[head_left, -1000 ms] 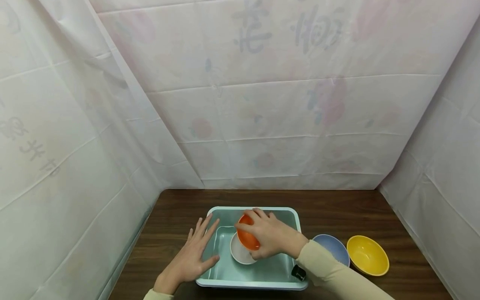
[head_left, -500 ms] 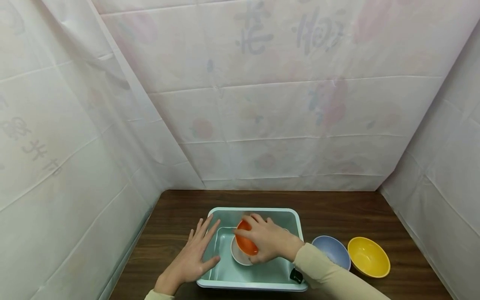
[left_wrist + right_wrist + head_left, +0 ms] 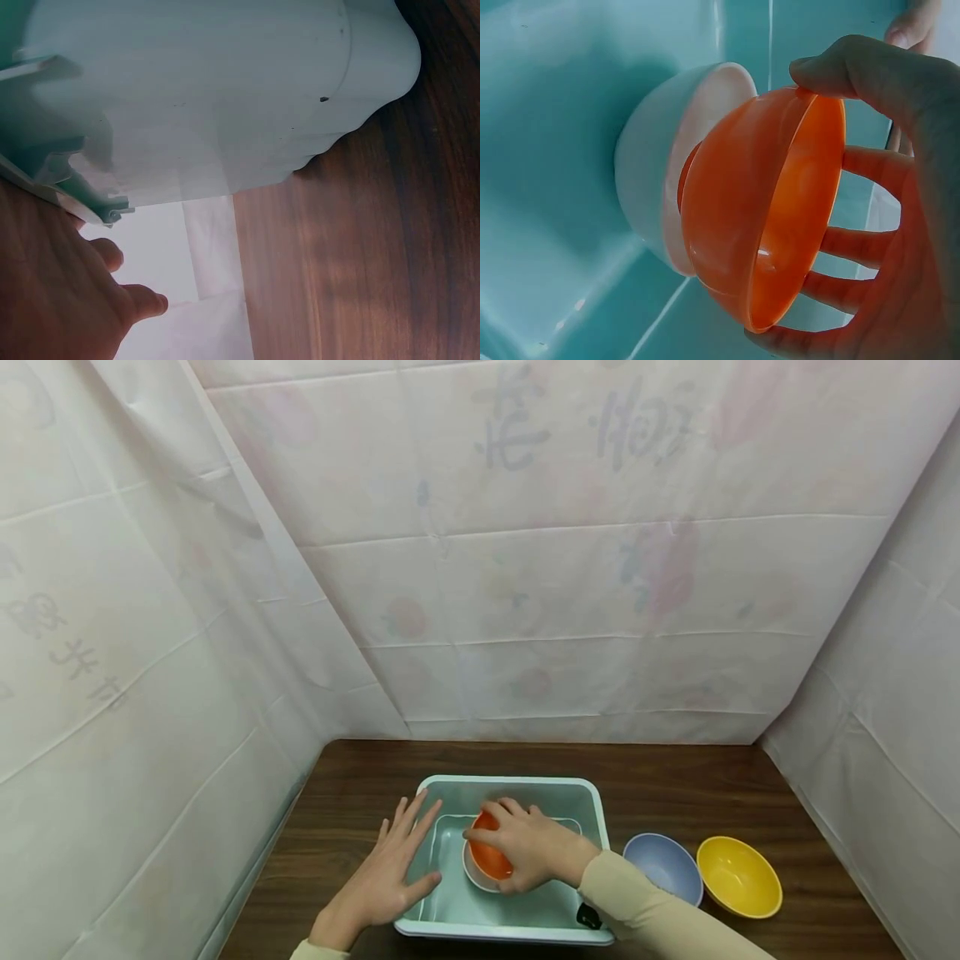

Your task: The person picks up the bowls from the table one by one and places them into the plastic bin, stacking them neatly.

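Note:
My right hand (image 3: 536,850) grips an orange bowl (image 3: 489,858) by its rim, thumb on one side and fingers on the other. Seen from the right wrist, the orange bowl's base (image 3: 727,202) dips inside the mouth of a white bowl (image 3: 645,169); whether the two touch is unclear. That white bowl stands in a pale green plastic basin (image 3: 517,933). At the basin's left side, my left hand (image 3: 378,881) lies with fingers spread over the rim. From the left wrist, the basin's outer wall (image 3: 210,97) shows beside the hand.
Right of the basin, a blue bowl (image 3: 663,867) and a yellow bowl (image 3: 738,878) stand side by side on the dark wooden table (image 3: 675,777). White cloth (image 3: 525,677) hangs behind and on both sides. A small black object (image 3: 588,916) shows by the right sleeve.
My right hand has lowered the orange bowl toward the white one, which it now covers more. The left hand keeps its place on the basin.

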Tool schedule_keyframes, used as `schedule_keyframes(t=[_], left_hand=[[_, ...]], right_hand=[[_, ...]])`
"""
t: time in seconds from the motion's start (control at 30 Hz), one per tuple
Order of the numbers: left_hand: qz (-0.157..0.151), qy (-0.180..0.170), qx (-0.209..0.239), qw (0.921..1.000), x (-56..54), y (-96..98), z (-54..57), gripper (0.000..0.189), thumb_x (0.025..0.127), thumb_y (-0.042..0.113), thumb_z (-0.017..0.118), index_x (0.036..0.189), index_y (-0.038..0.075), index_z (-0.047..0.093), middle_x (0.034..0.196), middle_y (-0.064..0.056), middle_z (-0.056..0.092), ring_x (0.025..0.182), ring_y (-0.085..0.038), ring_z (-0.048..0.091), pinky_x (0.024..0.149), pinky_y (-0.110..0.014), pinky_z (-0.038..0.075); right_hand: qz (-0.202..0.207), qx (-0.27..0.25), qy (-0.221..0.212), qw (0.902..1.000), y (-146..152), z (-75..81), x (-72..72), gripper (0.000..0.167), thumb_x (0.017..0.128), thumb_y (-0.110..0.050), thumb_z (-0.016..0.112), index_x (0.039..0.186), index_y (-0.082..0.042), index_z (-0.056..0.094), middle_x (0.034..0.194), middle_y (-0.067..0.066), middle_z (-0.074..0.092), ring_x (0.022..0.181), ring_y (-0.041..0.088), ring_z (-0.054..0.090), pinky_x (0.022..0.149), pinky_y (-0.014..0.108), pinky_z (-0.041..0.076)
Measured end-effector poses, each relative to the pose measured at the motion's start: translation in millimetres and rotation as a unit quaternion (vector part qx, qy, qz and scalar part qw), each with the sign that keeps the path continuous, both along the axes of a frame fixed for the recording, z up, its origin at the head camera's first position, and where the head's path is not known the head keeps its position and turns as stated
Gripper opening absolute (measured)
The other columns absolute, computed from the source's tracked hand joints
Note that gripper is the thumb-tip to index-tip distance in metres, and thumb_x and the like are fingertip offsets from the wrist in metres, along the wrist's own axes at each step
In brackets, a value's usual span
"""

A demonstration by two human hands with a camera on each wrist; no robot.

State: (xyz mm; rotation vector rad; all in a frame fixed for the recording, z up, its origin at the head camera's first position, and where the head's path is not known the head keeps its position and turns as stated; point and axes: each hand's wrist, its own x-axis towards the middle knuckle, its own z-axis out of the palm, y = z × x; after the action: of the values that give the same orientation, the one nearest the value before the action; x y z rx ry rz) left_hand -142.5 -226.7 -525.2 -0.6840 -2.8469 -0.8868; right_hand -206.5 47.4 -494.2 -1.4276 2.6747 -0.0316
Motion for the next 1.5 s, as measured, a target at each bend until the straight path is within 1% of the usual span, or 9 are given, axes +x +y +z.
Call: schedule_keyframes(t=[0.2,0.37,0.7,1.0,1.3,1.5], left_hand=[[-0.001,-0.005,0.0,1.0,-0.5,0.5,0.4,0.084,0.098,0.052,0.062,0.166,0.035,0.017,0.174,-0.011,0.01,0.154,-0.056,0.01,0.103,-0.089,0.018],[0.0,-0.009,-0.001,1.0,-0.8,0.2,0.2,0.084,0.098,0.052,0.061,0.166,0.036,0.016,0.175,-0.01,0.009,0.154,-0.055,0.009,0.104,-0.089,0.017],[-0.001,-0.001,0.002,1.0,0.7,-0.3,-0.4,0.084,0.097,0.051,0.062,0.166,0.034,0.017,0.174,-0.011,0.01,0.154,-0.056,0.01,0.103,-0.089,0.018],[-0.005,-0.002,0.001,1.0,-0.4,-1.2,-3.1,0.084,0.098,0.05,0.062,0.166,0.033,0.016,0.174,-0.011,0.008,0.153,-0.057,0.008,0.103,-0.089,0.018],[0.002,-0.008,-0.001,1.0,1.2,0.4,0.9,0.083,0.098,0.054,0.06,0.166,0.034,0.017,0.175,-0.009,0.008,0.155,-0.053,0.008,0.105,-0.088,0.017],[0.008,-0.008,-0.005,0.9999,1.7,1.7,2.6,0.085,0.097,0.055,0.061,0.166,0.032,0.017,0.175,-0.01,0.007,0.155,-0.053,0.007,0.104,-0.089,0.017]], right_hand=[[0.009,0.001,-0.01,0.9999,-1.8,-3.2,-1.4,0.082,0.081,-0.054,0.081,0.154,-0.043,0.044,0.16,0.008,0.04,0.137,0.027,0.044,0.088,0.055,0.058],[0.008,0.002,-0.009,0.9999,-4.0,-4.7,-2.4,0.082,0.081,-0.053,0.081,0.154,-0.043,0.044,0.159,0.007,0.04,0.137,0.027,0.044,0.088,0.055,0.058],[0.004,0.013,-0.019,0.9997,-9.4,-5.6,-3.1,0.079,0.082,-0.054,0.08,0.152,-0.04,0.048,0.158,0.007,0.041,0.137,0.028,0.045,0.089,0.056,0.058],[0.008,0.025,-0.017,0.9995,-11.2,-7.2,-4.6,0.079,0.083,-0.055,0.079,0.153,-0.043,0.045,0.159,0.006,0.04,0.137,0.028,0.045,0.091,0.056,0.057],[0.013,0.035,-0.017,0.9991,-13.1,-10.7,-5.3,0.079,0.082,-0.056,0.079,0.153,-0.045,0.045,0.159,0.004,0.039,0.138,0.028,0.045,0.09,0.056,0.058],[0.017,0.039,-0.012,0.999,-13.9,-13.1,-5.9,0.078,0.083,-0.057,0.078,0.152,-0.045,0.045,0.159,0.005,0.04,0.137,0.028,0.046,0.088,0.054,0.059]])
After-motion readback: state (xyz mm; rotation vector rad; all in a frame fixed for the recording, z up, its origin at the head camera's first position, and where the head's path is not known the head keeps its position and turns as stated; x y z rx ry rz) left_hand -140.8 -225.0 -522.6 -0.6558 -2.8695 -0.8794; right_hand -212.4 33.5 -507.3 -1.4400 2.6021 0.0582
